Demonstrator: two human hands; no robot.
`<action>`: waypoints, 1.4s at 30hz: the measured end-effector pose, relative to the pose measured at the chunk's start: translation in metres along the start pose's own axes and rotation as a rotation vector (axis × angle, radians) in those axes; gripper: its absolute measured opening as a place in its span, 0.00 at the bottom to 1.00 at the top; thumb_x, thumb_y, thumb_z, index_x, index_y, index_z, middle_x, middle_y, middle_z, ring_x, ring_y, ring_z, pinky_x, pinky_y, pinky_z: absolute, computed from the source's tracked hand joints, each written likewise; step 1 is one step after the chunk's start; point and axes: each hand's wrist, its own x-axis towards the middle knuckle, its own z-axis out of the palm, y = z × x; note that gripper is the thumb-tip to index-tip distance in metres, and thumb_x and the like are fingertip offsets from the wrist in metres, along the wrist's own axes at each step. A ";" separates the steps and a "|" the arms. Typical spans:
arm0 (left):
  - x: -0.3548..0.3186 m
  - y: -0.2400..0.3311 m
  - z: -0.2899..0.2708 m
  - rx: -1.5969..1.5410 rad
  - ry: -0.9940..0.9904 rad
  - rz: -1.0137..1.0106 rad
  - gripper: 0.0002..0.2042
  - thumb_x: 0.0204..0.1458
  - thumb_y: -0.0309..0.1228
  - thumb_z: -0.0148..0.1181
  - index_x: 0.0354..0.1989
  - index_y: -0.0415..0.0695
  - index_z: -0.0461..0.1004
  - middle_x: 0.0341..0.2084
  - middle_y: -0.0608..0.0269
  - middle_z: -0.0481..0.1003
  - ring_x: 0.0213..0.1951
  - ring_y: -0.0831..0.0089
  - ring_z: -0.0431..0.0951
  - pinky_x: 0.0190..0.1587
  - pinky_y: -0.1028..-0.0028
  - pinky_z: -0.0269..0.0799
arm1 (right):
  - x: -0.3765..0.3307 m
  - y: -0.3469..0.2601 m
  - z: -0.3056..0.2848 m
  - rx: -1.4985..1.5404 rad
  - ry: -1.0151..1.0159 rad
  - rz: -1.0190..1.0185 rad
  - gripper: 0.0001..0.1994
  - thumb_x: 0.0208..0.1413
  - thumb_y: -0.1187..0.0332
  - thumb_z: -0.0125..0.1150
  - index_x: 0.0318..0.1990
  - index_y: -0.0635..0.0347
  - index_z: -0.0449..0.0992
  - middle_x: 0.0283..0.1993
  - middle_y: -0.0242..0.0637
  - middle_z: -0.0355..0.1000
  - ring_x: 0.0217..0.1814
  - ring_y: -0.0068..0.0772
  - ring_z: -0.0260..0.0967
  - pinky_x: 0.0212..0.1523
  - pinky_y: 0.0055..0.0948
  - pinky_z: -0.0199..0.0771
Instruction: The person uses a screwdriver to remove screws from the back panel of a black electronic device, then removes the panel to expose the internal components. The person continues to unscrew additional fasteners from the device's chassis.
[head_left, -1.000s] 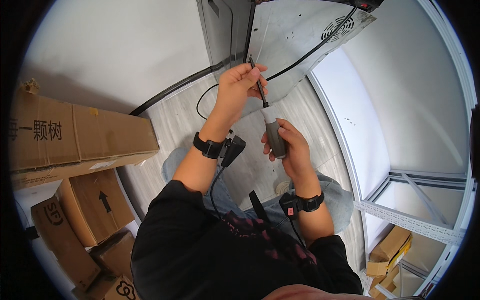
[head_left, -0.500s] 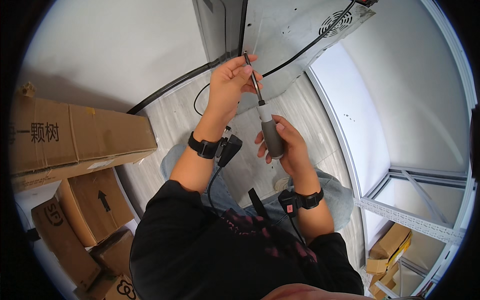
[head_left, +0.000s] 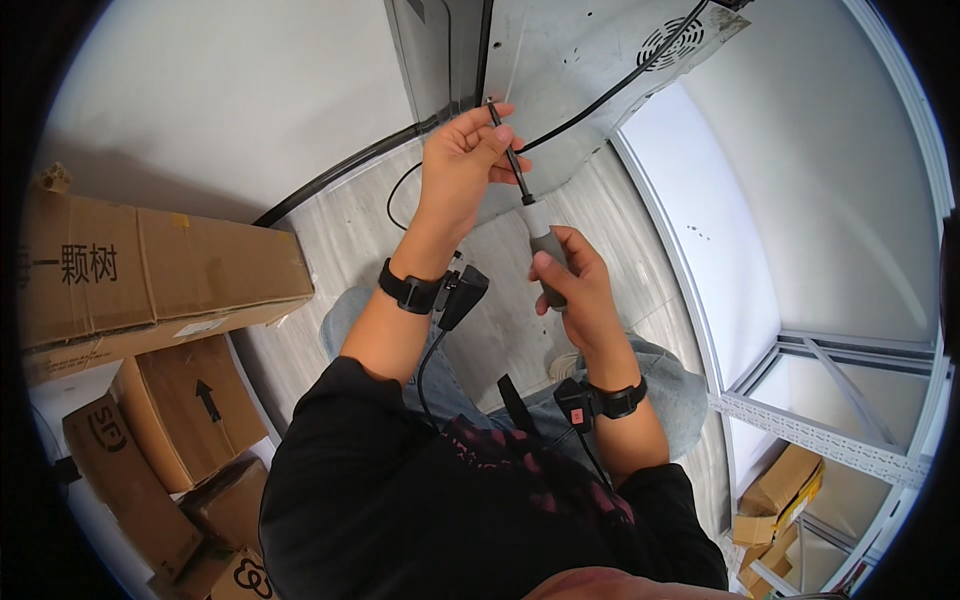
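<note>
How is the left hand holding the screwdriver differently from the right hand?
The left hand is higher, close to the grey metal panel, and pinches the thin black shaft of the grey-handled screwdriver with its fingers. The right hand is lower and wraps around the thick grey handle. The left wrist carries a black box with a cable; the right wrist's box is smaller. Both wear black straps and hold the same tool.

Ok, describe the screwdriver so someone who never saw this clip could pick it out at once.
Start at the grey metal panel with the round vent at the top of the view. Just below it the two hands meet: the right hand grips a grey handle, the left hand pinches a thin dark shaft. That is the screwdriver, straight and rigid, unlike the curving black cable beside it.
</note>
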 end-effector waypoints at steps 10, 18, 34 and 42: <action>-0.005 0.000 0.003 -0.032 -0.028 -0.007 0.14 0.56 0.26 0.51 0.50 0.37 0.66 0.30 0.56 0.77 0.28 0.68 0.80 0.29 0.75 0.76 | -0.003 -0.001 -0.004 0.090 -0.023 0.035 0.19 0.57 0.66 0.48 0.54 0.66 0.61 0.32 0.43 0.72 0.24 0.27 0.69 0.18 0.20 0.64; -0.004 0.001 0.003 -0.056 -0.043 0.013 0.13 0.57 0.28 0.50 0.49 0.37 0.67 0.31 0.56 0.77 0.29 0.69 0.80 0.28 0.74 0.77 | -0.006 -0.007 -0.004 0.166 -0.049 0.043 0.19 0.58 0.65 0.48 0.53 0.67 0.62 0.31 0.42 0.71 0.23 0.25 0.67 0.17 0.20 0.62; -0.002 0.003 0.008 -0.019 0.059 0.006 0.13 0.55 0.32 0.55 0.46 0.39 0.72 0.29 0.61 0.77 0.27 0.76 0.77 0.27 0.77 0.74 | -0.006 -0.006 0.006 0.084 0.053 -0.012 0.20 0.55 0.70 0.50 0.55 0.67 0.64 0.34 0.39 0.70 0.27 0.22 0.66 0.23 0.19 0.67; 0.000 0.001 0.005 -0.076 0.026 0.007 0.13 0.55 0.31 0.56 0.46 0.38 0.71 0.29 0.61 0.77 0.26 0.77 0.76 0.27 0.77 0.73 | -0.002 0.004 -0.002 -0.192 0.080 -0.171 0.19 0.53 0.72 0.56 0.53 0.64 0.67 0.37 0.34 0.70 0.29 0.20 0.66 0.23 0.18 0.67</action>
